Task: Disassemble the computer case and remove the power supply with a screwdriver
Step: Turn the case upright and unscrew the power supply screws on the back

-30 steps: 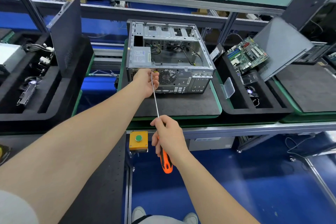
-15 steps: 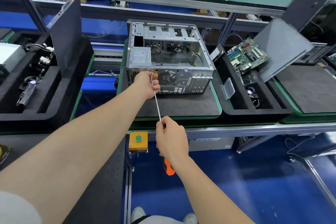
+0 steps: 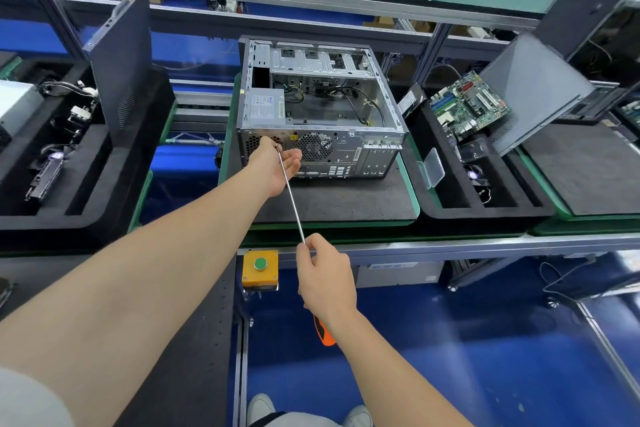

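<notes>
Open silver metal computer case [image 3: 346, 149] on the worktop's black foam mat [image 3: 346, 204], grey boxy power supply [image 3: 265, 109] inside its near-left corner. Right hand [image 3: 327, 281] grips a long orange-handled steel screwdriver [image 3: 292, 198], tip at the rear panel, w/ left hand [image 3: 277, 163] loosely spread beside it. Risk: the long angled shaft slips, or a freed screw drops; the screw is hidden behind the left hand.

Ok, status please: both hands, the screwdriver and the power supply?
Right hand grips screwdriver, tip at rear panel of case. Left hand open, cupped under the tip. Power supply sits inside case. No obstruction seen.
</notes>
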Tool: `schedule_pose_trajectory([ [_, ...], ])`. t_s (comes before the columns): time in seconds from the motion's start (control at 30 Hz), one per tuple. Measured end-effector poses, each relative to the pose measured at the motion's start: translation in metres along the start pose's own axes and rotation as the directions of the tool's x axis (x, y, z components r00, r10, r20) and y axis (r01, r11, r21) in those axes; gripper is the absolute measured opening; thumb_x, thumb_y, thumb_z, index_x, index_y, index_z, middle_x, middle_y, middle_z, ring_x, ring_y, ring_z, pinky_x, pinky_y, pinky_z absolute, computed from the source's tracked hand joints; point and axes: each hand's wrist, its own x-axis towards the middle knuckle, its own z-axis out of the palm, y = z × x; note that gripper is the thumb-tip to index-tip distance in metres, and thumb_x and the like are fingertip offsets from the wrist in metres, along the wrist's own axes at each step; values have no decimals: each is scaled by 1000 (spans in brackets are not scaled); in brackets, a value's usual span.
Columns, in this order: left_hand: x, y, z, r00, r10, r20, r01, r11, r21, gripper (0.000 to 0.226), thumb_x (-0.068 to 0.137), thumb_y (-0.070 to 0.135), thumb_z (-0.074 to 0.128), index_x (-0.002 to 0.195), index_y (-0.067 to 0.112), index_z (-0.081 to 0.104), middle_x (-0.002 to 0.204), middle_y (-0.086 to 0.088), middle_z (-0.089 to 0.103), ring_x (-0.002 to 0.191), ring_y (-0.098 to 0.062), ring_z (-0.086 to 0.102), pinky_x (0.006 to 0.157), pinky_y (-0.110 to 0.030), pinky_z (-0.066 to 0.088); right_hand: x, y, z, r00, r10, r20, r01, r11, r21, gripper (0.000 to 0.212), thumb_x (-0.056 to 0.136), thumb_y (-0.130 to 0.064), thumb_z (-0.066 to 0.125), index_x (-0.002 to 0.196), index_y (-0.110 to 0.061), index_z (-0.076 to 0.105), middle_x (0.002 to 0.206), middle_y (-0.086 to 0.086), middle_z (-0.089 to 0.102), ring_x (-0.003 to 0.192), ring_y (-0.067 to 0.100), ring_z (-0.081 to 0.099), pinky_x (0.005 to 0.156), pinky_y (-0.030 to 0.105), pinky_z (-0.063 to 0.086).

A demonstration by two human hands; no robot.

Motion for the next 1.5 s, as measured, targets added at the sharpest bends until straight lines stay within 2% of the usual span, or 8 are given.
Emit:
schedule_pose_trajectory([
  [0.13,4,-5,-11,999,44,14,-44,999,7,23,102,9,38,80,9,47,80,-19,76,63,-22,76,55,-27,59,0,4,-1,999,4,-38,-2,999,53,30,110,-40,43,82,-28,47,68,4,60,67,37,65,54,57,58],
  [0.27,8,-18,-14,993,-16,116,-4,985,175,12,105,12,45,102,6,55,110,-17,72,94,-25,74,63,-30,61,5,5,-8,994,-6,-109,19,992,124,31,109,-40,43,79,-31,46,64,4,57,57,28,57,51,55,54],
  [0.47,0,-57,23,973,-92,212,-4,910,414,20,103,19,53,120,10,58,109,-12,74,89,-21,77,67,-28,60,32,6,-45,973,22,-232,20,984,179,28,109,-36,44,84,-29,53,60,13,63,56,37,61,52,57,57],
  [0.77,-8,-142,112,931,-100,351,-153,766,625,19,95,20,69,111,9,67,94,-9,78,74,-16,74,65,-24,58,110,64,-145,930,157,-333,-97,977,190,27,108,-36,43,93,-21,60,73,13,71,51,25,64,44,34,52],
  [0.9,5,-186,154,934,-13,356,-289,557,779,15,87,24,72,97,13,72,92,-7,77,67,-16,66,63,-28,55,150,112,-199,912,204,-356,-169,978,126,31,107,-34,44,89,-12,56,77,14,72,43,21,63,48,38,57],
  [1.1,29,-241,210,886,135,444,-456,77,887,17,91,31,65,84,20,77,81,13,71,85,-12,62,77,-27,47,198,173,-251,924,260,-281,-252,966,63,32,108,-33,42,96,-10,62,76,12,73,39,18,64,61,49,63],
  [1.33,56,-279,235,849,205,486,-432,-258,864,8,83,27,74,76,27,77,80,12,60,81,-16,65,65,-32,53,236,212,-270,946,267,-185,-267,963,22,34,108,-31,41,98,-6,62,80,13,74,47,24,70,64,52,64],
  [1.5,75,-295,238,707,191,681,-389,-700,599,9,85,30,71,84,31,80,93,3,51,95,-25,49,79,-34,39,251,226,-271,957,259,-133,-265,964,-28,32,108,-32,42,94,-11,62,82,11,75,50,26,71,64,48,65],
])
